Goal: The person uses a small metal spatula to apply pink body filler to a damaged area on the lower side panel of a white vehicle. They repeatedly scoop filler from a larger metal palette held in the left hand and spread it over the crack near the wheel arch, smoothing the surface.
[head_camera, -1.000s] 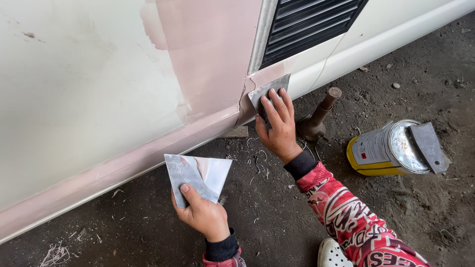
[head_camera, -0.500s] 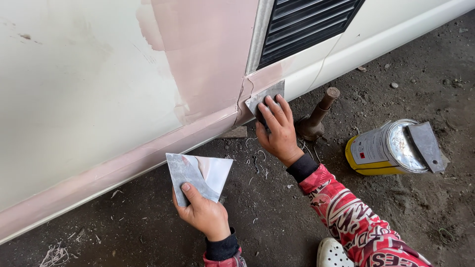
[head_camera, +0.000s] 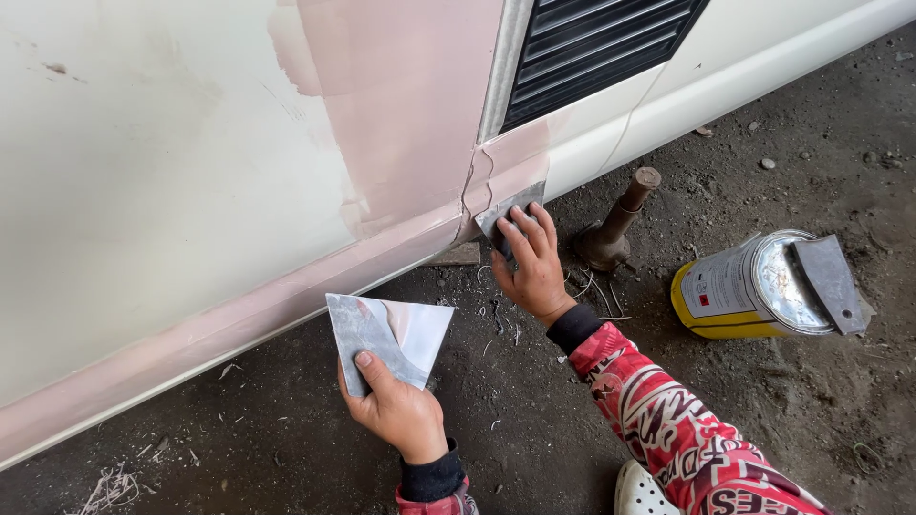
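The right hand (head_camera: 530, 267) lies flat against the lower edge of a white vehicle panel (head_camera: 143, 172), its fingers close together and pressing a small grey spreader (head_camera: 506, 212) onto the metal. The blade is thin, flat and roughly rectangular, dull grey with a smear of filler on it, and it sits tilted over a patch of matte pink filler (head_camera: 401, 124) just below the black louvred vent (head_camera: 596, 48). A thin crack line runs down through the pink beside the blade's left edge. The pink coat looks chalky and uneven next to the smoother, scuffed white paint, and it carries on as a long band along the sill towards eight o'clock.

The left hand (head_camera: 401, 410), at seven o'clock from the right one and well apart from it, pinches a second flat spreader (head_camera: 367, 339) between thumb on top and fingers underneath; a white sheet (head_camera: 420, 329) lies with it, the two forming a folded, angular shape.

At three o'clock from the right hand a yellow tin (head_camera: 735, 291) lies on its side on the gritty dark ground, its silvery end showing, with another grey scraper blade (head_camera: 830, 281) resting across it. Between tin and hand stands a rusty brown metal post (head_camera: 620, 219) with a flared base.
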